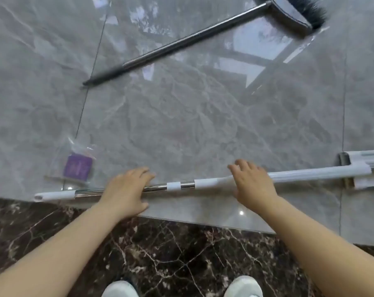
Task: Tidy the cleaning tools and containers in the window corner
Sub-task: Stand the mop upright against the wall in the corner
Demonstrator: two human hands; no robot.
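Observation:
A white and chrome mop handle (pixel 177 186) lies flat across the grey floor, its flat mop head (pixel 362 161) at the right edge. My left hand (pixel 126 191) is over the chrome part of the handle, fingers spread, not closed round it. My right hand (pixel 252 183) hovers over the white sleeve further right, fingers also apart. A black broom (pixel 181 41) lies diagonally further away, its bristled head (pixel 299 11) at the top right.
A clear plastic bag with a purple card (pixel 77 168) lies on the floor left of my left hand. A dark marble strip (pixel 160 254) runs along the near side, where my two white shoes (pixel 243 286) stand.

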